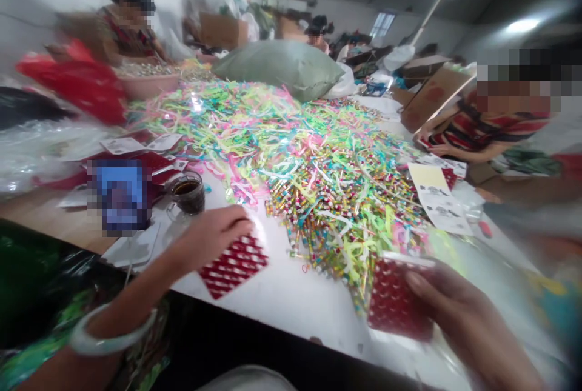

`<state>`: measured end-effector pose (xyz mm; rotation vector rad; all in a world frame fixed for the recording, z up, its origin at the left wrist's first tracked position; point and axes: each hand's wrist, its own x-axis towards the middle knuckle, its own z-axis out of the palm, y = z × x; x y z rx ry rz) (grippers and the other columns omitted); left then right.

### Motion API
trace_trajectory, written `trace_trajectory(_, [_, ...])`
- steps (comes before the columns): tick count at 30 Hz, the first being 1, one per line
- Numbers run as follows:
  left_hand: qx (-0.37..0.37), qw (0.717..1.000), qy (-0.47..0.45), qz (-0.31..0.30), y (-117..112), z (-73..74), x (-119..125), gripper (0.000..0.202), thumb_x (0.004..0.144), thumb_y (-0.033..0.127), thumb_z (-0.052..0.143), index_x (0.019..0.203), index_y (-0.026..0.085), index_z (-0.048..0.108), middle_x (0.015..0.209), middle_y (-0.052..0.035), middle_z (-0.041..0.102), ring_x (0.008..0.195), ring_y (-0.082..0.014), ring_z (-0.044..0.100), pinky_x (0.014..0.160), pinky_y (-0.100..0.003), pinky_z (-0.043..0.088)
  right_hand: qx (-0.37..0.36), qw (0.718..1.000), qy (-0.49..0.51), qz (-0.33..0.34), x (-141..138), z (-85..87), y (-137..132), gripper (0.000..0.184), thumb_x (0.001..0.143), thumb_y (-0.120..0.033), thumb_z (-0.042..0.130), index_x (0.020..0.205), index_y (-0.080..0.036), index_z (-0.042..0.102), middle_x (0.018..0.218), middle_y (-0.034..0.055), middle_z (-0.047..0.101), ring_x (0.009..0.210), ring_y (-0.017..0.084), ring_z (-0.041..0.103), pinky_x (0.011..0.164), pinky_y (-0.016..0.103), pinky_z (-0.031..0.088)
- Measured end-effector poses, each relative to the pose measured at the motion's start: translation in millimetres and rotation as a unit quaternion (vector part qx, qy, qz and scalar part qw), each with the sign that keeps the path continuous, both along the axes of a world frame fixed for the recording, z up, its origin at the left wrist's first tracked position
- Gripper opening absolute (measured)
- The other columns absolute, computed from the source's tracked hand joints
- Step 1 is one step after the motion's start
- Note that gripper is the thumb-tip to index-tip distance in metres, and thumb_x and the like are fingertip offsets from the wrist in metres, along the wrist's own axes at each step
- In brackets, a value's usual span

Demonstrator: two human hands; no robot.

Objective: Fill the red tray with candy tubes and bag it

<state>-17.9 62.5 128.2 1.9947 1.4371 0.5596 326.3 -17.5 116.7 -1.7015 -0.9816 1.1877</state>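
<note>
My left hand (213, 236) rests on the white table (291, 300), fingers curled over a red card with white dots (234, 267) that lies flat. A pale bangle (107, 333) circles that wrist. My right hand (454, 312) grips a second red dotted card (395, 303) in a clear sleeve, held just above the table's near edge. Right behind both cards spreads a large heap of small colourful pieces and neon plastic strips (318, 179).
A glass mug of dark liquid (186, 194) stands beyond my left hand. Printed paper cards (436, 197) lie at the right. A grey-green sack (282, 66) sits at the far end. Other people sit at the left (127, 33) and right (482, 130). Red bags (77, 82) lie far left.
</note>
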Motion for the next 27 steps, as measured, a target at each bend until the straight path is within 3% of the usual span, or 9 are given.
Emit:
trace_trajectory(2, [-0.019,0.998,-0.05,-0.036,-0.4,0.7,6.7,0.025,0.086,0.039,0.043,0.072,0.021,0.053,0.07,0.005,0.056,0.071,-0.014,0.054,0.067,-0.025,0.036,0.009,0.998,0.027,0.055,-5.2,-4.9,5.7,0.035,0.069,-0.046,0.071,0.089,-0.02,0.058,0.076,0.0043,0.068,0.061,0.017,0.06,0.054,0.027,0.045])
trace_trajectory(6, [-0.022,0.994,-0.105,0.027,-1.5,-10.5,12.8,0.024,0.085,0.04,0.045,0.072,0.022,0.052,0.069,0.0058,0.054,0.07,-0.0137,0.052,0.066,-0.024,0.037,0.052,0.989,0.107,0.09,-40.4,-31.4,26.6,0.033,0.077,-0.046,0.063,0.099,-0.023,0.056,0.09,0.0046,0.067,0.077,0.019,0.061,0.065,0.03,0.048])
trace_trajectory(9, [-0.053,0.99,-0.126,0.045,-2.1,-23.2,-0.2,0.023,0.084,0.041,0.046,0.074,0.022,0.055,0.069,0.0057,0.054,0.071,-0.0148,0.053,0.067,-0.025,0.038,0.075,0.984,0.119,0.11,-63.7,-57.8,45.0,0.032,0.08,-0.044,0.061,0.104,-0.024,0.055,0.091,0.0024,0.065,0.082,0.018,0.06,0.072,0.031,0.048])
trace_trajectory(13, [-0.071,0.979,-0.18,0.065,-6.6,-39.9,-17.7,0.018,0.084,0.037,0.049,0.089,0.024,0.061,0.088,0.0037,0.064,0.088,-0.0176,0.057,0.081,-0.026,0.04,0.108,0.975,0.069,0.184,-99.6,-84.8,78.1,0.034,0.077,-0.04,0.063,0.107,-0.024,0.057,0.093,0.001,0.064,0.087,0.018,0.059,0.079,0.032,0.048])
trace_trajectory(17, [-0.089,0.965,-0.215,0.118,-14.1,-57.1,-23.9,0.022,0.083,0.04,0.051,0.096,0.024,0.06,0.088,0.0032,0.065,0.088,-0.0182,0.058,0.082,-0.028,0.04,0.154,0.973,0.042,0.168,-145.5,-87.5,135.7,0.044,0.075,-0.043,0.062,0.113,-0.023,0.056,0.09,0.0014,0.065,0.083,0.017,0.058,0.077,0.032,0.05])
trace_trajectory(22, [-0.14,0.931,-0.27,0.2,-22.7,-75.7,-26.4,0.031,0.08,0.047,0.054,0.095,0.021,0.061,0.083,0.0012,0.065,0.081,-0.0187,0.058,0.077,-0.03,0.043,0.207,0.975,0.048,0.071,-174.5,-75.3,203.7,0.073,0.075,-0.041,0.06,0.137,-0.015,0.03,0.119,0.0149,0.056,0.095,0.019,0.059,0.082,0.033,0.05])
trace_trajectory(24, [-0.152,0.922,-0.276,0.224,-25.2,-82.8,-26.9,0.031,0.078,0.048,0.056,0.09,0.02,0.062,0.082,0.0012,0.065,0.08,-0.0187,0.057,0.076,-0.03,0.043,0.207,0.976,0.035,0.052,-169.1,-78.0,203.8,0.072,0.075,-0.037,0.059,0.136,-0.013,0.03,0.122,0.0171,0.054,0.097,0.02,0.06,0.082,0.034,0.051])
trace_trajectory(27, [-0.179,0.909,-0.295,0.233,-26.0,-94.6,-24.4,0.034,0.076,0.05,0.058,0.089,0.02,0.062,0.081,0.0009,0.065,0.079,-0.0192,0.057,0.074,-0.031,0.044,0.217,0.973,0.021,0.077,-146.8,-88.5,165.7,0.053,0.078,-0.037,0.055,0.125,-0.016,0.043,0.107,0.0112,0.061,0.084,0.018,0.063,0.073,0.033,0.053])
